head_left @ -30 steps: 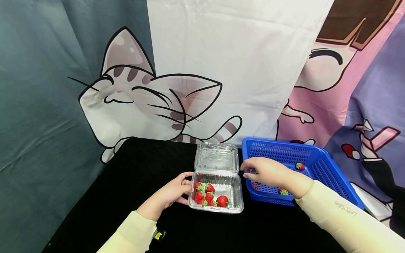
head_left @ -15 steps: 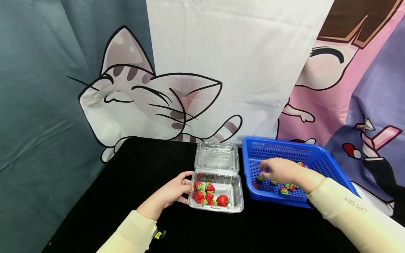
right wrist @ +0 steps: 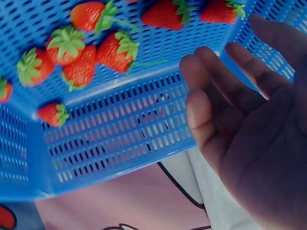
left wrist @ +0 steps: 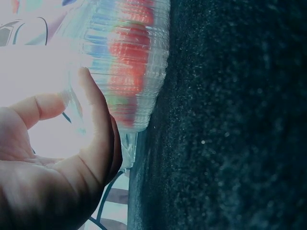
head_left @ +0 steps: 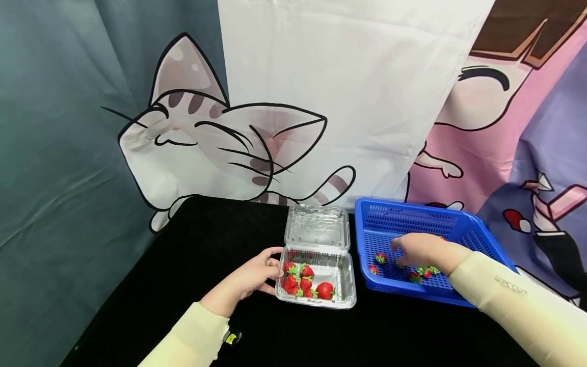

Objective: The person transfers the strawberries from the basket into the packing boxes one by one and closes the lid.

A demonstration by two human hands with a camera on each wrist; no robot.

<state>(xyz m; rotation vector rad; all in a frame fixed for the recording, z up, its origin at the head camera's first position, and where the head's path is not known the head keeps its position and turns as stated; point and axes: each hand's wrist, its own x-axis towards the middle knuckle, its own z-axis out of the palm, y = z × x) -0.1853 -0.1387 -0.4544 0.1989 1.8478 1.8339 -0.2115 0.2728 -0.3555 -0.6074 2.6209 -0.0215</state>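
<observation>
Steadying the clear box (head_left: 352, 279), the left hand (head_left: 254, 276) holds its left wall between thumb and fingers; a light pinch serves best, since such thin plastic probably bends under pressure. The right hand (head_left: 424, 250) hangs over the blue basket (head_left: 415, 206), its fingers loosely spread and nothing visible in them, though the angle makes it hard to say whether a fingertip touches fruit. Picking seems to be the step in hand. Several basket strawberries (right wrist: 112, 51) lie against one another, so the lone strawberry (right wrist: 50, 113) beside the basket wall should lift more cleanly. Soft fruit likely wants a gentle thumb-and-finger hold on its sides, clear of the green leaves. Further out, the boxed strawberries (head_left: 325, 290) sit toward the left and front, with bare floor behind. The lid (head_left: 317, 227) lies open behind the box on the black-covered desk (head_left: 220, 255).
</observation>
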